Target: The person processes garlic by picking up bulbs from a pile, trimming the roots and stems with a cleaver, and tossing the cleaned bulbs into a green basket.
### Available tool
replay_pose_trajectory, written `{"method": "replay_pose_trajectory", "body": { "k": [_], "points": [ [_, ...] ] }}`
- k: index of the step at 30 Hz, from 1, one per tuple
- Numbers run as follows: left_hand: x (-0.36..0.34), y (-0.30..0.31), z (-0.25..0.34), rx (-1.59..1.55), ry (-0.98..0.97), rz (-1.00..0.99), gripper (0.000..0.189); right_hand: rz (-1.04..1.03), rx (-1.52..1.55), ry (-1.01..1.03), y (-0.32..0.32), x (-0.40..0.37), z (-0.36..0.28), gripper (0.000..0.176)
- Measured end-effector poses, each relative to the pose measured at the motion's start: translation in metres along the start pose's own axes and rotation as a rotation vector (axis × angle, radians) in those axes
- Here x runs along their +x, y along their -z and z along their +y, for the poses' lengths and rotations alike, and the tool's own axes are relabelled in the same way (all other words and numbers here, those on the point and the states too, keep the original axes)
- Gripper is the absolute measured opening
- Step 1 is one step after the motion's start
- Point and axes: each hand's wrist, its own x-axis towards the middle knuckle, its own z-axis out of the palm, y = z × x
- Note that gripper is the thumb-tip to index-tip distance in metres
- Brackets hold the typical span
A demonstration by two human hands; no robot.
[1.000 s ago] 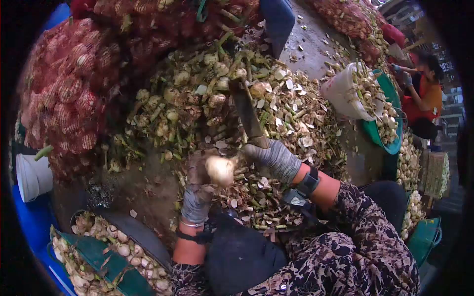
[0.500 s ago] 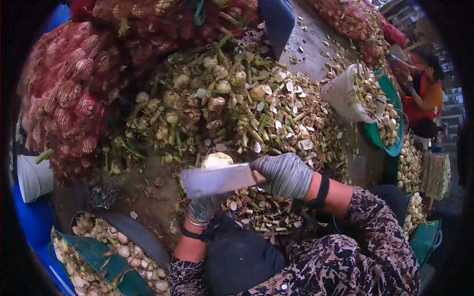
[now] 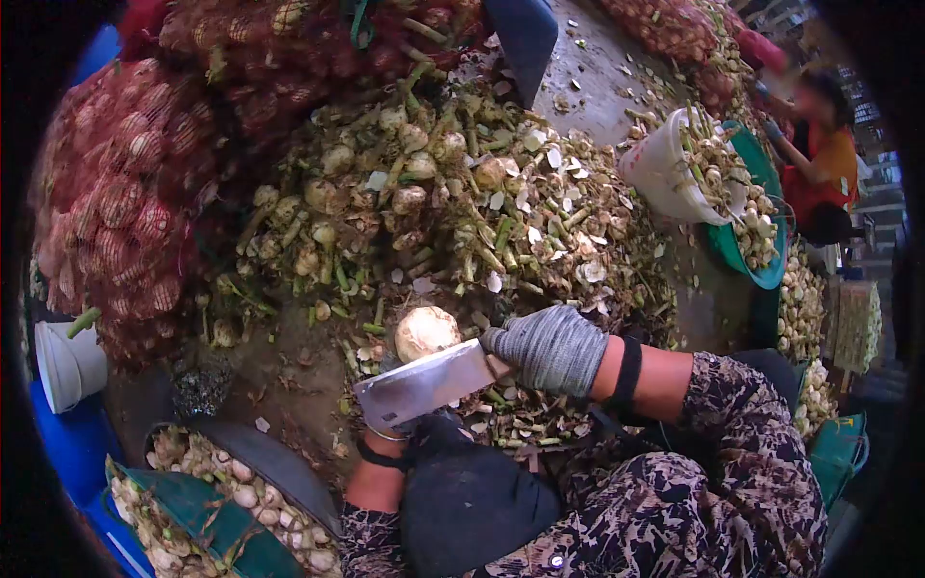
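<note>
My right hand (image 3: 554, 349), in a grey knitted glove, grips the handle of a cleaver (image 3: 424, 383). Its wide blade tilts up toward the right, with its upper edge against or just in front of a round pale bulb (image 3: 427, 333). Under the bulb, my left hand (image 3: 389, 363) is mostly hidden behind the blade; a little glove shows, and it appears to hold the bulb from below. A heap of bulbs with cut stalks and peelings (image 3: 414, 183) lies just beyond my hands.
Red mesh sacks of bulbs (image 3: 120, 207) stand at left and back. At lower left are a bulb-filled basket (image 3: 313, 491) and a white bucket (image 3: 72, 366). A tilted white bucket (image 3: 665, 173) rests by a green basin (image 3: 766, 270) at right, near another person (image 3: 824, 169).
The cleaver has dropped slightly and tilted more, exposing more of the bulb above it. My left hand is now more covered by the blade. The whole view has shifted a little.
</note>
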Motion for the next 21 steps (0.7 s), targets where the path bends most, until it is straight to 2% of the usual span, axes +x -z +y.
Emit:
{"method": "replay_pose_trajectory", "body": {
  "k": [4,5,6,7,9,11,13,14,15,16,17,18,19,20,21],
  "points": [
    [0.008,-0.010,-0.032,0.209,-0.166,-0.106,0.044,-0.001,-0.005,0.002,-0.010,0.002,0.010,0.019],
    [0.020,-0.012,-0.023,0.395,-0.297,-0.154,0.043,0.061,0.005,0.010,-0.017,0.001,0.017,0.018],
    [0.009,-0.005,-0.007,0.816,-0.364,-0.174,0.037,0.124,0.012,0.020,-0.022,0.002,0.023,0.018],
    [0.014,-0.008,-0.002,0.823,-0.367,-0.170,0.037,0.131,0.008,0.024,-0.025,0.004,0.026,0.018],
    [0.020,-0.011,0.008,-0.288,-0.104,-0.137,0.054,0.142,0.052,0.034,-0.031,0.003,0.027,0.017],
    [0.015,-0.012,0.030,-0.278,-0.049,-0.097,0.055,0.138,0.056,0.014,-0.040,0.005,0.031,0.016],
    [0.015,0.002,0.094,-0.153,-0.013,0.227,0.059,0.197,0.142,-0.090,-0.056,0.007,0.044,0.020],
    [-0.013,0.015,0.074,-0.781,0.434,0.328,0.062,0.241,0.145,-0.306,-0.056,0.002,0.064,0.024],
    [-0.030,0.030,0.083,-0.715,0.163,0.495,0.061,0.207,0.183,-0.451,-0.053,-0.003,0.086,0.028],
    [-0.039,0.050,0.108,-0.645,-0.111,0.655,0.060,0.218,0.151,-0.488,-0.068,-0.011,0.108,0.028],
    [-0.041,0.072,0.154,-0.710,0.024,0.931,0.056,0.213,0.110,-0.518,-0.077,-0.015,0.127,0.028],
    [-0.061,0.103,0.179,-1.054,-0.355,0.840,0.054,0.198,0.110,-0.526,-0.076,-0.023,0.125,0.028],
    [-0.072,0.130,0.202,-1.483,-0.719,0.384,0.051,0.238,0.175,-0.526,-0.068,-0.033,0.114,0.029],
    [-0.076,0.145,0.227,-1.583,-0.852,0.150,0.049,0.299,0.229,-0.515,-0.058,-0.036,0.112,0.029],
    [-0.074,0.151,0.244,-1.585,-0.908,0.048,0.047,0.306,0.228,-0.515,-0.061,-0.037,0.114,0.029]
  ]
}}
